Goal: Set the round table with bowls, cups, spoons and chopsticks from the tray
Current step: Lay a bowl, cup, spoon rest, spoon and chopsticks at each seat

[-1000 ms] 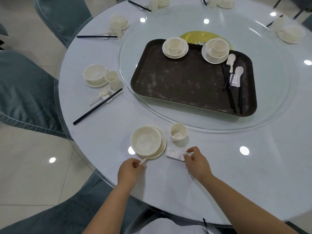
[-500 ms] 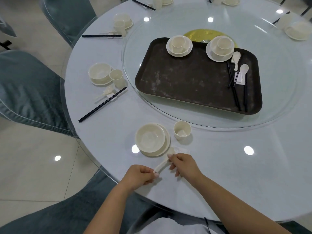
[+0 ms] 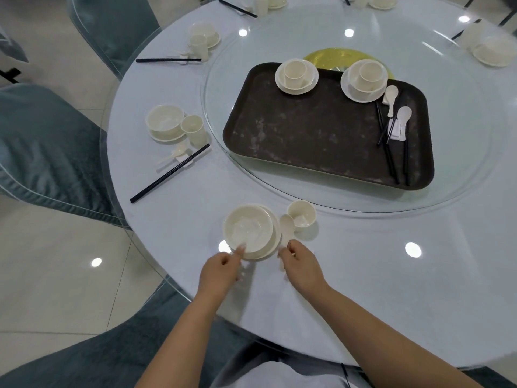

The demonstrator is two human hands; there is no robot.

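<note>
Head view, near edge of the round table point(image 3: 363, 289): the right hand point(image 3: 303, 264) was seen pinching the handle of a white spoon point(image 3: 286, 228), whose scoop lay between the bowl point(image 3: 247, 228) and the cup point(image 3: 301, 213). Half a second before, the spoon had been held low and slanted between both hands, in front of the plate point(image 3: 275, 245); by this moment it had been carried forward and turned so that its scoop pointed away from the person. The left hand point(image 3: 223, 271), which had earlier been holding the handle end of the spoon, was now seen with its fingertips at the near rim of the bowl; whether it was gripping the rim or merely touching it could not be told, owing to blur. The small white rest, seen beside the plate one second before, could no longer be made out near the right hand.

The bowl, plate and cup were found unchanged in position. On the glass turntable point(image 3: 461, 177) the dark tray point(image 3: 307, 130) was still loaded with two bowl-and-cup sets point(image 3: 296, 75) point(image 3: 365, 79), two spoons point(image 3: 391, 98) point(image 3: 403, 119) and black chopsticks point(image 3: 390, 158). A finished setting with bowl point(image 3: 164, 123), cup point(image 3: 193, 130) and chopsticks point(image 3: 169, 173) was seen to the left.
</note>
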